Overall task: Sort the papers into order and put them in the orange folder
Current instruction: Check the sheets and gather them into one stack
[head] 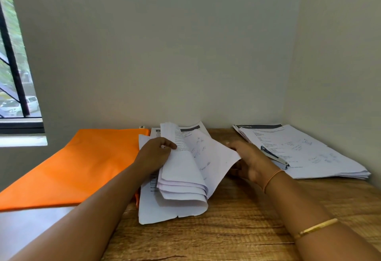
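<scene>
Sorting, seemingly: leafing through papers point(185, 180) at far edge of table point(226, 231), beside orange folder point(82, 163), gripping turned sheets in left hand point(155, 154), pinching one edge in right hand point(250, 162). Next, probably: checking page order.

This is a small paperwork corner, either an office or a home study; which of the two cannot be told. A brown wood-grain desk point(237, 229) is pushed into the corner of two plain off-white painted walls point(165, 44). On it lie an orange fabric folder point(82, 163), a loose sheaf of white printed sheets point(181, 178), a flat stack of printed forms point(309, 153) with handwritten notes, and a grey metal stapler point(274, 156). At the left a black-framed window point(14, 79) looks down on parked white cars point(12, 108) and green trees point(10, 23).
</scene>
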Action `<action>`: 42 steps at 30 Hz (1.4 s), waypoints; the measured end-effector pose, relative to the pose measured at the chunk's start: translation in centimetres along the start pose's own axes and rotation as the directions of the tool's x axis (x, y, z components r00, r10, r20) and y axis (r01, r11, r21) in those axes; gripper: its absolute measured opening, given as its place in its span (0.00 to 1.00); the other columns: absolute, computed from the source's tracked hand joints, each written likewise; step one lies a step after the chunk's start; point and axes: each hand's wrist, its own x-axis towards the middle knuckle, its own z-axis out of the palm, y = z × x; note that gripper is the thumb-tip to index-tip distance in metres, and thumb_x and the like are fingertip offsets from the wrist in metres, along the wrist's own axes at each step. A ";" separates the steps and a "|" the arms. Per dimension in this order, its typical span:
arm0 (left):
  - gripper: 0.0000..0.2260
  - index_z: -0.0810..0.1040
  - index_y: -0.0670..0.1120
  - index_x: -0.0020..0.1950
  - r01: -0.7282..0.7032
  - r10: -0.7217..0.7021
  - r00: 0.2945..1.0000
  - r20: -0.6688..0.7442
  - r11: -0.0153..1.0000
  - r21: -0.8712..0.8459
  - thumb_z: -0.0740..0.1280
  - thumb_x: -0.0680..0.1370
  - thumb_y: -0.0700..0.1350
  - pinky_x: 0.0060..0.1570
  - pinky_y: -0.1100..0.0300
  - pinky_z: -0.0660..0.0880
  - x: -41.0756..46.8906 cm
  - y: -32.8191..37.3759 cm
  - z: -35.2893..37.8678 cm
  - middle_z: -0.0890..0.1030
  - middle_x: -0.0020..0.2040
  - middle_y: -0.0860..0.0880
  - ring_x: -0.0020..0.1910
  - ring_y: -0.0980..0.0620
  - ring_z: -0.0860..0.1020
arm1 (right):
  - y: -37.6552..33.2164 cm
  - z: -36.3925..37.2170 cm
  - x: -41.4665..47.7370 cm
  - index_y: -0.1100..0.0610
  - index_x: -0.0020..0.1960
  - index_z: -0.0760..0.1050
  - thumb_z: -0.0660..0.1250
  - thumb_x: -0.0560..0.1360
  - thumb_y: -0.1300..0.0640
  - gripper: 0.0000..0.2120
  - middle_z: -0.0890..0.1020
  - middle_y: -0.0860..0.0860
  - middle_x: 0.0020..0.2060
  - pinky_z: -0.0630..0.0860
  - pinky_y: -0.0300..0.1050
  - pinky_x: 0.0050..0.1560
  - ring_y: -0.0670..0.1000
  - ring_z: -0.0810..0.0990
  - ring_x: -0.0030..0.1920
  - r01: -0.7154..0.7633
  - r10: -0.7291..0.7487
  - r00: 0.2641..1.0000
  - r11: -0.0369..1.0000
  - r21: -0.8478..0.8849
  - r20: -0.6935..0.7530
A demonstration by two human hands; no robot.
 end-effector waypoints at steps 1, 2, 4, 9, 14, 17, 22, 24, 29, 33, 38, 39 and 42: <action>0.13 0.79 0.45 0.55 0.003 -0.003 1.000 0.017 1.000 0.004 0.55 0.80 0.37 0.32 0.70 0.63 0.0 0.1 0.0 0.76 0.58 0.48 0.42 0.54 0.72 | 0.0 0.0 0.0 0.56 0.49 0.74 0.61 0.78 0.58 0.04 0.80 0.54 0.38 0.73 0.43 0.32 0.53 0.78 0.40 0.000 0.000 1.000 1.000 0.004 0.004; 0.14 0.80 0.43 0.56 0.009 -0.009 1.000 0.030 1.000 -0.003 0.55 0.80 0.37 0.33 0.72 0.63 0.1 0.1 0.0 0.77 0.60 0.47 0.43 0.56 0.71 | 0.0 0.0 0.0 0.56 0.48 0.74 0.61 0.78 0.58 0.04 0.80 0.54 0.38 0.73 0.43 0.32 0.53 0.78 0.40 0.000 0.000 1.000 1.000 0.007 0.010; 0.15 0.80 0.42 0.58 0.026 -0.025 0.998 0.055 1.000 -0.017 0.55 0.81 0.38 0.37 0.72 0.65 0.0 0.4 0.0 0.77 0.63 0.46 0.46 0.55 0.72 | 0.1 -0.1 0.0 0.57 0.45 0.74 0.61 0.78 0.59 0.04 0.80 0.54 0.36 0.73 0.43 0.33 0.53 0.78 0.39 0.007 -0.007 1.000 1.000 0.022 0.018; 0.17 0.80 0.43 0.59 0.072 -0.073 0.988 0.133 0.997 0.008 0.54 0.83 0.47 0.58 0.59 0.66 -0.4 0.9 -0.1 0.76 0.65 0.44 0.57 0.47 0.74 | 0.5 0.3 0.1 0.60 0.54 0.78 0.66 0.75 0.54 0.12 0.80 0.58 0.43 0.75 0.45 0.37 0.56 0.78 0.44 0.106 -0.119 0.987 0.987 0.117 0.106; 0.29 0.80 0.43 0.59 0.100 -0.088 0.985 0.150 0.992 -0.073 0.49 0.80 0.61 0.57 0.57 0.67 -0.6 1.0 -0.1 0.78 0.61 0.44 0.55 0.47 0.74 | 1.1 2.0 -1.0 0.59 0.57 0.78 0.64 0.75 0.52 0.15 0.83 0.52 0.53 0.73 0.37 0.56 0.47 0.79 0.56 0.309 -0.315 0.868 0.948 0.078 0.383; 0.24 0.80 0.40 0.54 0.109 -0.097 0.987 0.128 0.990 -0.087 0.55 0.80 0.59 0.46 0.59 0.70 -0.4 0.6 0.0 0.80 0.50 0.45 0.48 0.49 0.77 | 1.7 2.8 -1.7 0.59 0.56 0.80 0.68 0.66 0.48 0.23 0.83 0.50 0.55 0.74 0.30 0.50 0.43 0.79 0.57 0.337 -0.254 0.822 0.938 -0.076 0.510; 0.15 0.74 0.44 0.35 0.094 -0.101 0.993 0.057 0.989 0.116 0.62 0.80 0.50 0.32 0.65 0.65 0.4 -0.1 0.2 0.75 0.34 0.50 0.33 0.56 0.71 | 1.3 2.5 -1.3 0.65 0.56 0.78 0.64 0.76 0.60 0.12 0.83 0.59 0.51 0.78 0.34 0.51 0.49 0.82 0.53 0.371 -0.343 0.848 0.929 0.010 0.403; 0.17 0.72 0.45 0.33 0.100 -0.104 0.994 0.022 0.988 0.117 0.63 0.79 0.52 0.31 0.64 0.64 0.6 -0.1 0.3 0.74 0.33 0.50 0.32 0.56 0.70 | 1.1 2.4 -1.4 0.62 0.55 0.78 0.62 0.78 0.58 0.10 0.84 0.58 0.50 0.78 0.42 0.55 0.51 0.82 0.53 0.394 -0.365 0.859 0.919 -0.011 0.359; 0.16 0.73 0.45 0.46 -0.014 0.012 1.000 -0.025 0.995 -0.100 0.62 0.77 0.58 0.37 0.66 0.65 -0.7 0.9 0.2 0.75 0.42 0.51 0.43 0.54 0.73 | 0.8 2.3 -0.7 0.58 0.55 0.77 0.62 0.79 0.51 0.13 0.83 0.57 0.51 0.79 0.55 0.55 0.56 0.82 0.52 0.327 -0.326 0.906 0.944 0.040 0.270; 0.51 0.50 0.46 0.78 0.014 0.022 0.965 0.262 0.991 -0.136 0.42 0.64 0.79 0.68 0.53 0.57 -2.0 1.9 0.7 0.70 0.70 0.47 0.72 0.46 0.64 | 1.0 1.6 0.4 0.58 0.48 0.78 0.60 0.78 0.44 0.19 0.84 0.56 0.42 0.77 0.50 0.52 0.57 0.81 0.44 0.181 -0.214 0.953 0.969 0.166 0.213; 0.71 0.54 0.48 0.77 -0.133 0.098 0.896 0.433 0.990 0.052 0.36 0.41 0.85 0.66 0.56 0.60 -2.0 2.0 0.7 0.73 0.68 0.50 0.69 0.49 0.67 | 0.8 -0.6 1.9 0.59 0.59 0.77 0.62 0.75 0.39 0.25 0.84 0.58 0.47 0.77 0.48 0.45 0.58 0.80 0.47 -0.012 -0.022 0.983 0.982 0.189 0.181; 0.70 0.62 0.46 0.74 -0.185 0.124 0.878 0.463 0.979 0.088 0.36 0.42 0.85 0.59 0.62 0.64 -2.0 2.0 0.7 0.76 0.64 0.50 0.63 0.51 0.70 | 0.7 -0.8 1.9 0.60 0.63 0.75 0.64 0.75 0.42 0.25 0.81 0.60 0.55 0.76 0.50 0.50 0.59 0.79 0.52 -0.036 0.005 0.978 0.989 0.146 0.206; 0.64 0.75 0.42 0.58 -0.249 0.133 0.853 0.505 0.953 0.170 0.35 0.44 0.85 0.48 0.63 0.65 -1.6 1.8 0.8 0.77 0.57 0.45 0.54 0.49 0.73 | 0.6 -1.4 1.7 0.62 0.65 0.72 0.66 0.75 0.57 0.20 0.79 0.63 0.59 0.74 0.54 0.56 0.62 0.78 0.54 -0.068 0.082 0.967 0.996 -0.065 0.242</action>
